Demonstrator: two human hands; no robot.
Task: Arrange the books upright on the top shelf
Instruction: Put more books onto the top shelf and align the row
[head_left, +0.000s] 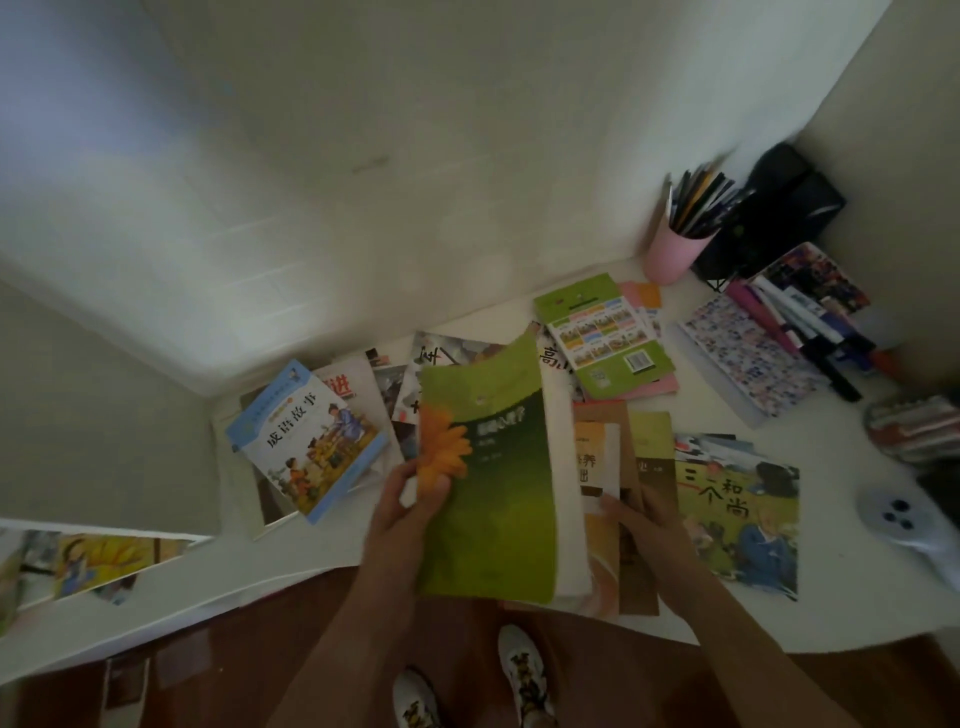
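Books lie scattered flat across the white tabletop (322, 551) in front of me. Farthest left, a blue-bordered storybook (306, 441) lies askew on other covers. Next comes my left hand (410, 499), its fingers (439, 486) curled round the left edge of a thick green book (488, 493) with an orange flower on its cover; I hold it tilted above the pile, thumb on the front. Just right of it, my right hand (641, 519) rests on a stack of brown and orange books (623, 467), fingers bent over their covers; whether they grip one I cannot tell. Beyond, a green booklet (602, 332) lies near the wall. A picture book with a monk (737, 514) lies flat beside my right wrist. Far right stand a pink pen cup (672, 254) and a patterned notebook (748, 358) with markers (800, 322) on it.
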